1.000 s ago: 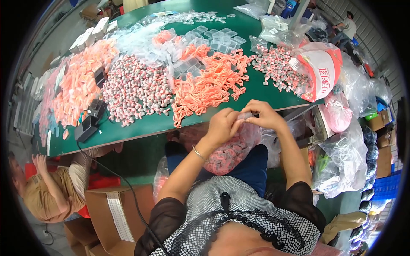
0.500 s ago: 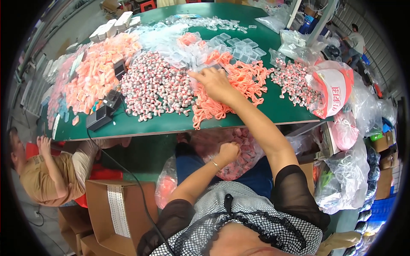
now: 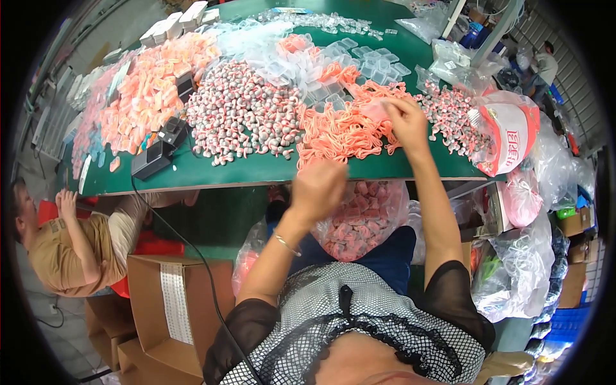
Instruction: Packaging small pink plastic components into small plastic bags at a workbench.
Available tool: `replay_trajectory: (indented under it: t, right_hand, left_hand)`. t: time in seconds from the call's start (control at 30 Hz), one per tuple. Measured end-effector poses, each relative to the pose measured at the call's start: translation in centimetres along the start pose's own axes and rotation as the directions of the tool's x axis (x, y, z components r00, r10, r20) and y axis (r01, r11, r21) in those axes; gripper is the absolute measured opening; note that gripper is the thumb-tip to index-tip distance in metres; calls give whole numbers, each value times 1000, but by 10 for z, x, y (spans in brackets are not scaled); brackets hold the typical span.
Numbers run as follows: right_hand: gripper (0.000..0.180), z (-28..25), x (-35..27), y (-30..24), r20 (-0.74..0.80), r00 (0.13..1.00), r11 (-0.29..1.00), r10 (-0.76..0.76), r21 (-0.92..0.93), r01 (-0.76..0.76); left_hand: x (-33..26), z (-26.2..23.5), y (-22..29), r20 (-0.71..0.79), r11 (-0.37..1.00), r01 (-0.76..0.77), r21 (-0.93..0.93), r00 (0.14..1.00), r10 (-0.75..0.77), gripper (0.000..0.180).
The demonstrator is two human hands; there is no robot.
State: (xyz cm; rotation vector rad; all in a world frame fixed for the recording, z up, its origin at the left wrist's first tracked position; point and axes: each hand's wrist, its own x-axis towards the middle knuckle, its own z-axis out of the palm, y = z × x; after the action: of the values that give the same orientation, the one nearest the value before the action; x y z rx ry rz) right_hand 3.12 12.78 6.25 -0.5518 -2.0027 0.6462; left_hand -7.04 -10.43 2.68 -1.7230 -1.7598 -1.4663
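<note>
My left hand (image 3: 319, 187) is at the table's near edge, in front of a heap of orange-pink looped cords (image 3: 333, 138). Motion smears its fingers, so whether it holds anything does not show. Over the right part of the cords, my right hand (image 3: 407, 123) has its thumb and fingers pinched on a small pale pink piece (image 3: 375, 110), which is blurred. To the left of the cords lies a large heap of small grey-and-pink rounded pieces (image 3: 247, 115). Clear plastic cases (image 3: 378, 63) lie behind the cords.
A clear bag of pink pieces (image 3: 359, 224) sits by my knees below the green table (image 3: 256, 181). Black power adapters (image 3: 151, 159) with a cable stand left. A printed bag (image 3: 510, 138) lies right beside more grey-and-pink pieces. A cardboard box (image 3: 212, 301) and a seated person (image 3: 77, 250) are left.
My right hand has moved right from the clear cases, and a pale pink piece now shows at its fingertips. My left hand has risen from the bag at my lap to the table edge.
</note>
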Motion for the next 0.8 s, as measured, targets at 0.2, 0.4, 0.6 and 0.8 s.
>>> replay_trajectory:
  t: [0.2, 0.4, 0.6, 0.8]
  right_hand:
    - [15, -86, -52, 71, -32, 985, 962, 169, -214, -172]
    - [26, -79, -77, 86, -36, 855, 780, 518, -391, -489]
    - [23, -72, -79, 59, -78, 941, 777, 330, -543, -317]
    - [21, -78, -81, 63, -105, 941, 808, 322, -487, -331]
  left_hand:
    - [10, -56, -76, -166, 840, 324, 436, 946, -279, 16]
    - [-9, -50, -98, -38, 788, 352, 505, 921, -388, 7]
    - [-12, -45, -99, 36, 834, 294, 467, 936, -350, 20]
    - [-12, -43, -103, 35, 864, 266, 426, 950, -310, 26]
